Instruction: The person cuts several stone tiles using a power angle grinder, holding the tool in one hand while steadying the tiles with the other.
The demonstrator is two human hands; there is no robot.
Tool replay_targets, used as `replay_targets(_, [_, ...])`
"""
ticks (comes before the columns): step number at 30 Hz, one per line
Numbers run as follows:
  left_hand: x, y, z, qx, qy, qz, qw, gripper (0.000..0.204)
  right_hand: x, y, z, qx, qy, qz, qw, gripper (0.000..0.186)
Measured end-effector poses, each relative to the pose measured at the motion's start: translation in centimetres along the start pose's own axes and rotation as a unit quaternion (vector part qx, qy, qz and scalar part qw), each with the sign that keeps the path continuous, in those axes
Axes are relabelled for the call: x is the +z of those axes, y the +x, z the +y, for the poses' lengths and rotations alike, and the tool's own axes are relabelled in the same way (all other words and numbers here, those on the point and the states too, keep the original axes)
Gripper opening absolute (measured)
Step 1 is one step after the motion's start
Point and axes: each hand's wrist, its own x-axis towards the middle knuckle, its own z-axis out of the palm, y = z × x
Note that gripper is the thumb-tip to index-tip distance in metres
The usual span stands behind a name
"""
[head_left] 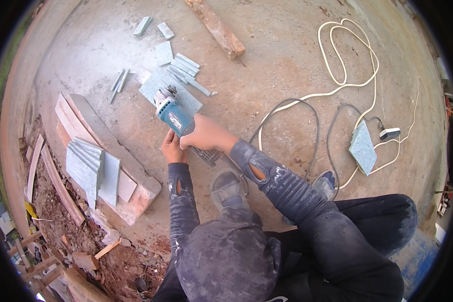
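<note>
My right hand (pixel 209 133) is wrapped round the body of a teal angle grinder (pixel 175 117). Close beside it, my left hand (pixel 173 148) has its fingers curled against the grinder's lower side; part of its grip is hidden. The grinder's metal head (pixel 165 95) is over a pale green stone tile (pixel 189 102) lying flat on the ground. Whether the disc touches the tile cannot be made out. Several narrow cut strips (pixel 185 67) lie at the tile's far edge, with a smaller square piece (pixel 163 53) beyond them.
On the left, stacked tiles (pixel 85 168) lean on a concrete slab (pixel 131 166). A wooden beam (pixel 216 27) lies at the far side. Right of me, a cream cable (pixel 332 93) loops near a loose tile (pixel 363 148) and a socket block (pixel 390 133). My sandalled foot (pixel 229 187) is close behind the grinder.
</note>
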Motion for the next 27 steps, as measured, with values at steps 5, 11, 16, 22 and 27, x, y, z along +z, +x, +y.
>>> replay_targets(5, [-0.4,0.2,-0.3,0.003,-0.018,0.016,1.000,0.041,-0.8,2.9,-1.7,-0.010,-0.036,-0.020,0.999,0.085])
replay_targets(11, [0.8,-0.1,0.7,-0.006,-0.013,0.024,1.000,0.040,-2.5,1.9,-0.7,-0.014,-0.045,-0.055,0.997,0.073])
replay_targets(16, [1.7,-0.7,1.6,-0.022,0.000,0.047,0.999,0.036,-4.8,-0.4,0.7,-0.020,-0.085,-0.086,0.992,0.064])
replay_targets(22, [1.9,-0.8,1.9,-0.016,0.027,0.050,0.998,0.036,-7.9,-0.8,0.3,-0.025,-0.191,-0.124,0.974,0.063])
replay_targets(27, [1.8,-0.7,1.9,-0.017,0.033,0.049,0.998,0.039,-8.5,1.8,-0.5,-0.061,-0.245,-0.161,0.954,0.063])
